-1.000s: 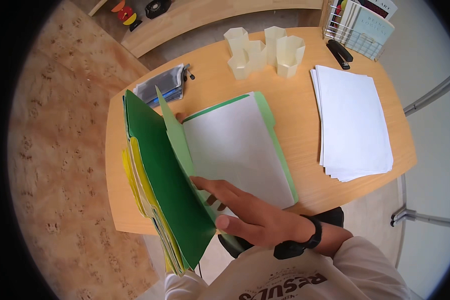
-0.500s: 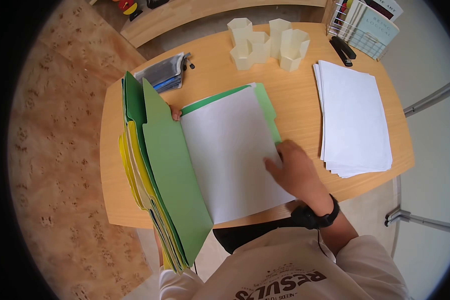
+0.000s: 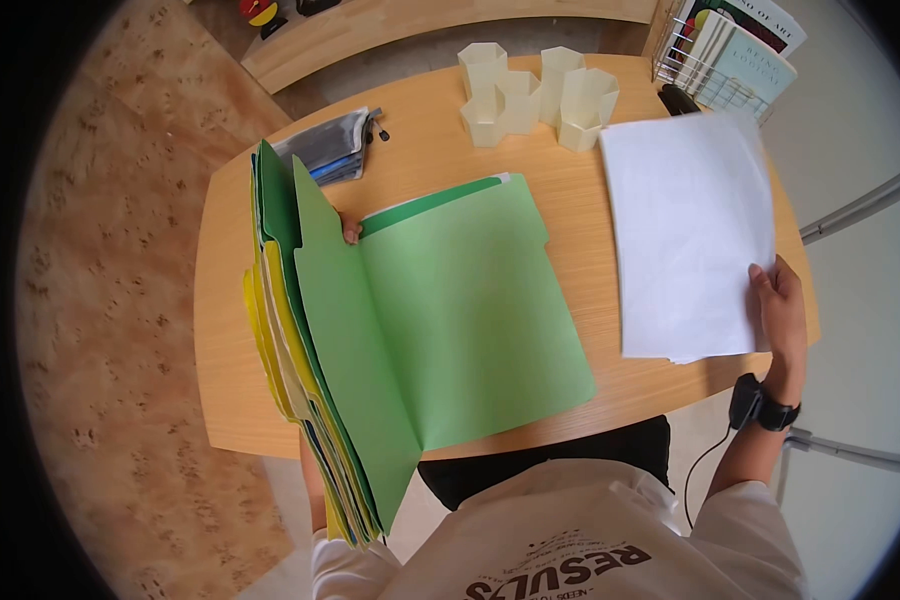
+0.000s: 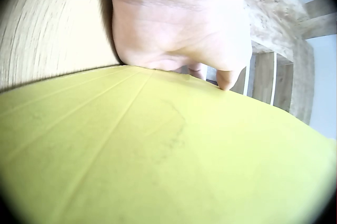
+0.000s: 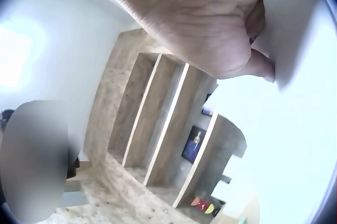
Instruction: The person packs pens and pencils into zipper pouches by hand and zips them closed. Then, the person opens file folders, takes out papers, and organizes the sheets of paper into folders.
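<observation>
A light green file folder (image 3: 470, 310) lies spread, its right leaf on the table and its left leaf tilted up. Darker green (image 3: 278, 200) and yellow folders (image 3: 273, 330) stand stacked against that left leaf. My left hand (image 4: 179, 24) holds this bundle from behind; in the head view only its fingertips (image 3: 351, 232) peek past the fold. At the right, my right hand (image 3: 782, 305) pinches white paper (image 3: 690, 235) by its right edge, thumb on top and the other fingers hidden underneath. This paper overlaps the paper stack, which it mostly hides.
Several cream hexagonal holders (image 3: 520, 95) stand at the table's back. A black stapler (image 3: 678, 99) sits beside a wire rack (image 3: 725, 85) of books, partly covered by the paper. A grey zip pouch (image 3: 332, 145) lies behind the folders.
My right hand first turned the light green leaf left, then carried the white paper from the folder rightward over the stack. The folder's inner green face is now bare. The left hand stayed with the bundle.
</observation>
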A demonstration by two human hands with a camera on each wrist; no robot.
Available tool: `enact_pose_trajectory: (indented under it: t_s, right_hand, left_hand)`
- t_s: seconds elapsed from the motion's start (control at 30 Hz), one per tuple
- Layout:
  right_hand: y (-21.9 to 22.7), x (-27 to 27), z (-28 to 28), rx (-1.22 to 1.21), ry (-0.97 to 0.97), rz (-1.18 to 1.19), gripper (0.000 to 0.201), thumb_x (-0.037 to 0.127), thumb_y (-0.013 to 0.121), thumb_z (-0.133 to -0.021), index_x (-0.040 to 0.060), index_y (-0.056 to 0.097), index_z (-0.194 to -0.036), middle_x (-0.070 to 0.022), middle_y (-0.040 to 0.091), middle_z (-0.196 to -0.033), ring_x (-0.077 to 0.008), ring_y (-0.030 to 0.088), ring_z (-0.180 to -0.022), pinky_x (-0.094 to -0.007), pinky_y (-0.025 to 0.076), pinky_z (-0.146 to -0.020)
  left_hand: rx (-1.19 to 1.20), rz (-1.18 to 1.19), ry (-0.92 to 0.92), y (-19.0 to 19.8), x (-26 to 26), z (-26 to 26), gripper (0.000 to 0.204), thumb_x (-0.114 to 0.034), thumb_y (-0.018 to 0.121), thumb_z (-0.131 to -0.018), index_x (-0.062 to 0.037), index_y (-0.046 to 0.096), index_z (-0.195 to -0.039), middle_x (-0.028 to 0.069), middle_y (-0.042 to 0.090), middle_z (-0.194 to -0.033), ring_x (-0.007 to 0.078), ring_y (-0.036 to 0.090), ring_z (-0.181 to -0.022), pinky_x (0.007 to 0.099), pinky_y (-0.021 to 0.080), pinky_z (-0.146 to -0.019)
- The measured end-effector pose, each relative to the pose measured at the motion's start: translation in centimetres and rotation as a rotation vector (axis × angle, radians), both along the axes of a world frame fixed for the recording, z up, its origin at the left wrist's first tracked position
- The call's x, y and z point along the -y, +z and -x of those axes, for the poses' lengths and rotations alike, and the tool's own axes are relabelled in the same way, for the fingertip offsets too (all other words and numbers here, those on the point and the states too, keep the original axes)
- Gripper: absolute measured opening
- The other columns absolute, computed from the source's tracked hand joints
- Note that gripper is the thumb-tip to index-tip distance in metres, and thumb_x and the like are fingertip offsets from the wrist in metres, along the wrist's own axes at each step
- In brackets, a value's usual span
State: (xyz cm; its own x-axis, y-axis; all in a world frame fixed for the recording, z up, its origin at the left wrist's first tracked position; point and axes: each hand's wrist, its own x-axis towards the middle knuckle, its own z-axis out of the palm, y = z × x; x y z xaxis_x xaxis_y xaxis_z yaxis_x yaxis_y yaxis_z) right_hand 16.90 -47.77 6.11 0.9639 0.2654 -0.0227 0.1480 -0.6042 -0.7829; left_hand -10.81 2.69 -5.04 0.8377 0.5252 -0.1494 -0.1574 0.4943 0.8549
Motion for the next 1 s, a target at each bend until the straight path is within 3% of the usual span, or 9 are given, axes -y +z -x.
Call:
enact_pose_trajectory:
  t_s: [0.13,0.17,0.27,0.33,0.4,0.6,0.7,0.87,1.0]
  right_hand:
    - [-3.6,2.1,-1.6,0.337,-0.095,0.368,0.027,0.011,0.066,-0.095,-0.0023,0.063,-0.119,-0.0136,0.066,-0.087,-0.0269,0.064,-0.081,-0.0392,0.053,-0.076]
    - [-3.6,0.5,-0.4,0.547,-0.153,0.374,0.03,0.009,0.067,-0.092,-0.001,0.064,-0.12,-0.018,0.069,-0.099,-0.0349,0.067,-0.093,-0.0434,0.054,-0.086]
    - [-2.4,-5.5,4.0,0.667,-0.076,0.141,0.028,0.009,0.066,-0.092,0.0017,0.065,-0.119,-0.0142,0.069,-0.103,-0.0338,0.068,-0.093,-0.0438,0.054,-0.084]
    - [-0.3,-10.3,8.7,0.034,0.074,-0.044,0.029,0.009,0.065,-0.092,0.0033,0.065,-0.121,-0.0153,0.069,-0.107,-0.0344,0.068,-0.094,-0.0432,0.054,-0.082]
    - [-3.0,-13.1,11.3,-0.093,0.302,-0.075,0.025,0.013,0.068,-0.092,0.0048,0.066,-0.116,-0.0171,0.067,-0.107,-0.0365,0.067,-0.092,-0.0436,0.053,-0.079]
    - [-1.0,-17.9,15.8,0.013,0.351,0.115,0.031,0.021,0.072,-0.092,0.0004,0.06,-0.112,-0.0204,0.065,-0.109,-0.0421,0.064,-0.101,-0.0483,0.054,-0.083]
    - [2.4,-17.6,16.3,0.102,0.422,0.169,0.041,0.022,0.07,-0.095,-0.0036,0.056,-0.124,-0.0237,0.063,-0.115,-0.0428,0.063,-0.108,-0.0488,0.054,-0.085]
    - [7.4,-17.8,17.2,-0.294,0.932,-0.418,0.064,0.028,0.065,-0.101,-0.003,0.041,-0.152,-0.0293,0.054,-0.137,-0.0411,0.063,-0.114,-0.045,0.053,-0.094]
    - [6.6,-19.0,19.3,-0.156,1.1,-0.538,0.065,0.029,0.063,-0.103,-0.0026,0.038,-0.154,-0.0288,0.052,-0.14,-0.0399,0.063,-0.115,-0.0444,0.052,-0.098]
  left_hand:
    - [0.016,0.008,0.007,0.2,0.4,-0.6,0.044,-0.032,0.048,-0.11,-0.0041,0.055,-0.143,0.0035,0.07,-0.115,0.0114,0.067,-0.091,0.0261,0.056,-0.079]
    - [0.018,0.008,0.008,0.3,0.4,-0.7,0.044,-0.032,0.048,-0.11,-0.0041,0.055,-0.143,0.0035,0.07,-0.115,0.0114,0.067,-0.09,0.0261,0.056,-0.079]
    - [0.003,0.007,0.012,0.3,0.5,-0.5,0.044,-0.032,0.048,-0.11,-0.0042,0.055,-0.143,0.0034,0.07,-0.115,0.0113,0.067,-0.09,0.026,0.056,-0.078]
    - [-0.016,0.004,0.002,0.4,0.7,-0.5,0.044,-0.032,0.048,-0.11,-0.0042,0.055,-0.143,0.0034,0.07,-0.115,0.0113,0.067,-0.09,0.026,0.056,-0.078]
    - [-0.03,-0.004,-0.01,0.7,0.6,-0.6,0.044,-0.032,0.048,-0.11,-0.0043,0.055,-0.143,0.0034,0.07,-0.115,0.0113,0.067,-0.09,0.026,0.057,-0.078]
    - [-0.032,-0.037,-0.008,2.5,-0.7,-0.7,0.044,-0.032,0.048,-0.11,-0.0044,0.055,-0.143,0.0033,0.07,-0.114,0.0112,0.067,-0.09,0.0259,0.057,-0.078]
    - [-0.009,-0.049,-0.012,3.5,-1.2,-1.6,0.044,-0.032,0.048,-0.11,-0.0045,0.055,-0.143,0.0033,0.07,-0.114,0.0112,0.067,-0.089,0.0258,0.057,-0.077]
    - [-0.01,-0.056,-0.042,4.1,-1.7,-3.1,0.044,-0.032,0.048,-0.11,-0.0046,0.056,-0.142,0.0032,0.07,-0.114,0.0111,0.067,-0.089,0.0258,0.057,-0.077]
    - [-0.034,-0.058,-0.046,4.2,-2.0,-2.9,0.043,-0.033,0.048,-0.11,-0.0047,0.056,-0.142,0.0032,0.07,-0.114,0.011,0.067,-0.089,0.0257,0.057,-0.077]
